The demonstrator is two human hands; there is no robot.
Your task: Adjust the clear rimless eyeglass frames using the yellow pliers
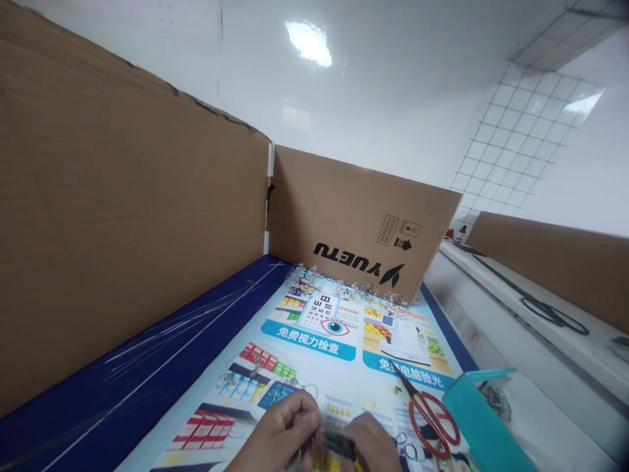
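Note:
My left hand (280, 429) and my right hand (368, 446) sit close together at the bottom of the view. Between them they pinch a small black item (339, 446) with clear plastic around it, partly blurred and partly hidden by my fingers. Both hands rest over a printed paper poster (314, 341) with Chinese text and an eye chart. Red-handled scissors (432, 419) lie on the poster to the right of my right hand, open and not touched. Further right lies a teal pouch (484, 419).
Tall cardboard panels (122, 190) stand along the left, and a second one (363, 223) printed YUETU stands at the back. Shiny clear plastic bits (348, 285) line the poster's far edge. A black cord (543, 309) lies on a white ledge (521, 308) to the right.

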